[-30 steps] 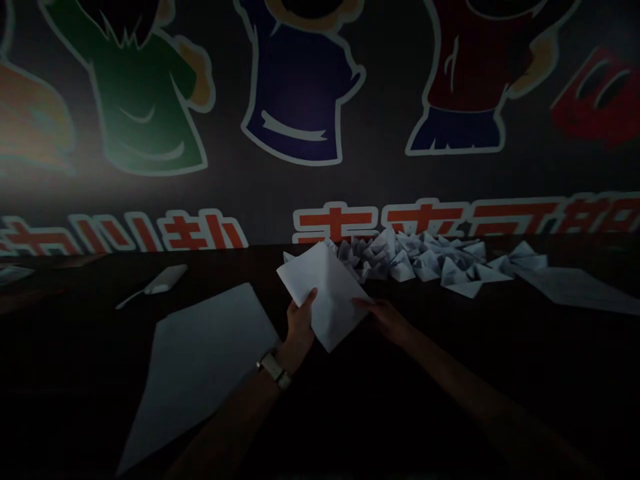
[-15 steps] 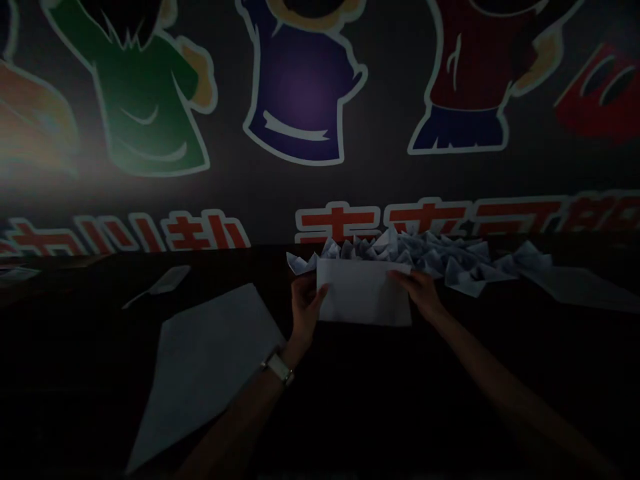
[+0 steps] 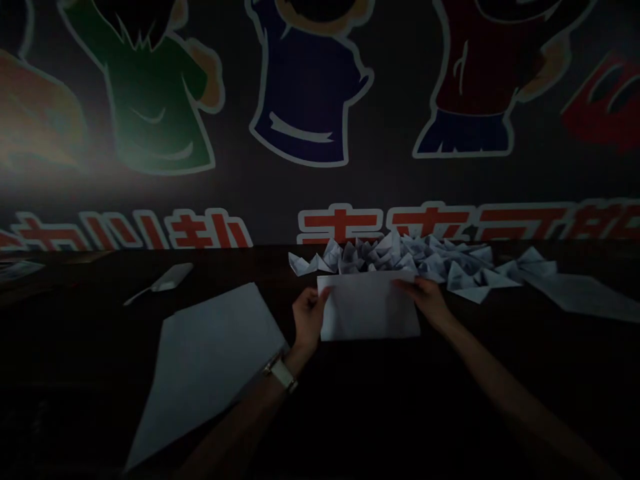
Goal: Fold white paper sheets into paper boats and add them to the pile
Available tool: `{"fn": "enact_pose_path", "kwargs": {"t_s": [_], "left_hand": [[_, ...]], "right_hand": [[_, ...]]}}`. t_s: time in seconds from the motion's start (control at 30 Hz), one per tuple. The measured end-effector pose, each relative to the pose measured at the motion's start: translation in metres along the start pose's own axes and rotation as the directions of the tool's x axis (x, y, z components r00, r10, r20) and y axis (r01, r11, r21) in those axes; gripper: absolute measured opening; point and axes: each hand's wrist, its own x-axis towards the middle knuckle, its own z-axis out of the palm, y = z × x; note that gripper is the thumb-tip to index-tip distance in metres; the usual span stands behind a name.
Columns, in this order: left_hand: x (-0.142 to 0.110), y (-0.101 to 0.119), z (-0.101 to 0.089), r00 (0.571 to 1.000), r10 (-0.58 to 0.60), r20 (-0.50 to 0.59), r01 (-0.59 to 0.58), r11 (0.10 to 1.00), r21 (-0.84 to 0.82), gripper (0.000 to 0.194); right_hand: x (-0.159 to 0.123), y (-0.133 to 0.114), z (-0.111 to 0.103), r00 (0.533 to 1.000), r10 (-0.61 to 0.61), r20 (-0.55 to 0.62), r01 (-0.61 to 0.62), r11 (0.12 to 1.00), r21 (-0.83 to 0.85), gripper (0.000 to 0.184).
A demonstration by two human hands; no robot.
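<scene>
Both hands hold a folded white paper sheet (image 3: 369, 307) by its short ends, level and low over the dark table (image 3: 90, 313). My left hand (image 3: 309, 319) pinches the left end, with a white-strapped wristwatch (image 3: 283, 374) on that wrist. My right hand (image 3: 427, 300) grips the right end. Just beyond the sheet lies a heap of folded white paper boats (image 3: 405, 259), its near edge close behind the paper. A flat, unfolded paper sheet (image 3: 210, 373) lies to the left of my left hand.
A white corded computer mouse (image 3: 170, 278) sits at the far left of the table. Another large paper sheet (image 3: 585, 297) lies at the right. Behind the table rises a wall mural (image 3: 310, 87) of cartoon figures above red lettering.
The paper has gone from a tilted, upheld fold to a flat, wide rectangle held between both hands. It has shifted slightly toward me, and my hands have spread apart.
</scene>
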Motion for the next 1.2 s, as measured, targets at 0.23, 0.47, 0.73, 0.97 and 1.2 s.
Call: {"fn": "enact_pose_path", "kwargs": {"t_s": [0.23, 0.47, 0.73, 0.97, 1.2], "left_hand": [[0.0005, 0.0022, 0.0019, 0.992, -0.011, -0.127, -0.002, 0.995, -0.103, 0.028], [-0.0007, 0.0025, -0.0002, 1.0, -0.02, 0.014, 0.021, 1.0, -0.018, 0.034], [0.0002, 0.0021, -0.0002, 1.0, -0.024, -0.012, 0.024, 1.0, -0.001, 0.04], [-0.0003, 0.0032, -0.0002, 1.0, -0.022, -0.019, 0.022, 1.0, -0.009, 0.039], [-0.0001, 0.0021, 0.0005, 0.999, -0.036, -0.023, 0.036, 0.999, -0.031, 0.038]], "right_hand": [[-0.0018, -0.0024, 0.001, 0.999, 0.037, -0.01, -0.037, 0.997, 0.072, 0.032], [-0.0028, -0.0058, 0.0019, 0.997, 0.08, 0.008, -0.08, 0.995, 0.06, 0.032], [-0.0013, -0.0046, 0.0026, 0.998, 0.055, 0.008, -0.055, 0.996, 0.064, 0.032], [-0.0019, -0.006, 0.0029, 0.997, 0.068, 0.025, -0.07, 0.993, 0.094, 0.031], [-0.001, -0.0036, 0.0019, 0.997, 0.065, 0.052, -0.07, 0.993, 0.096, 0.03]]}}
